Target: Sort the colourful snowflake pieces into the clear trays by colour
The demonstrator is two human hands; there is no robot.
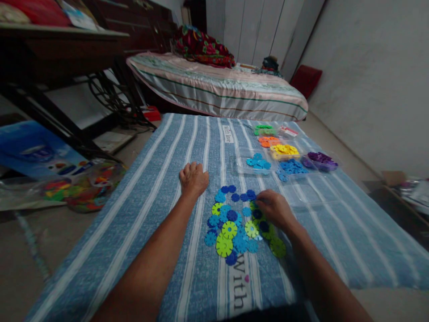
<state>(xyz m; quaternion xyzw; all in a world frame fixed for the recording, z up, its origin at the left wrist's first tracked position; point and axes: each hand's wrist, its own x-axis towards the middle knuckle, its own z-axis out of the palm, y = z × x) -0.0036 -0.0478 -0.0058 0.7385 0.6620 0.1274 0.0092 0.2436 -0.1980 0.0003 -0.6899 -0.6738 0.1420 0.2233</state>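
A heap of flat plastic snowflake discs (234, 226), blue and lime green, lies on a blue striped cloth (161, 192). My right hand (274, 208) rests on the heap's right side with its fingers curled down onto the discs; what they pinch is hidden. My left hand (193, 179) is closed in a loose fist, knuckles on the cloth, left of the heap and apart from it.
Farther back on the cloth lie sorted piles in clear bags: green discs (264, 130), orange discs (268, 141), yellow discs (284, 150), light blue discs (258, 163), dark blue discs (292, 167), purple discs (322, 158). A bed (217, 85) stands behind. A toy bag (83, 183) lies left.
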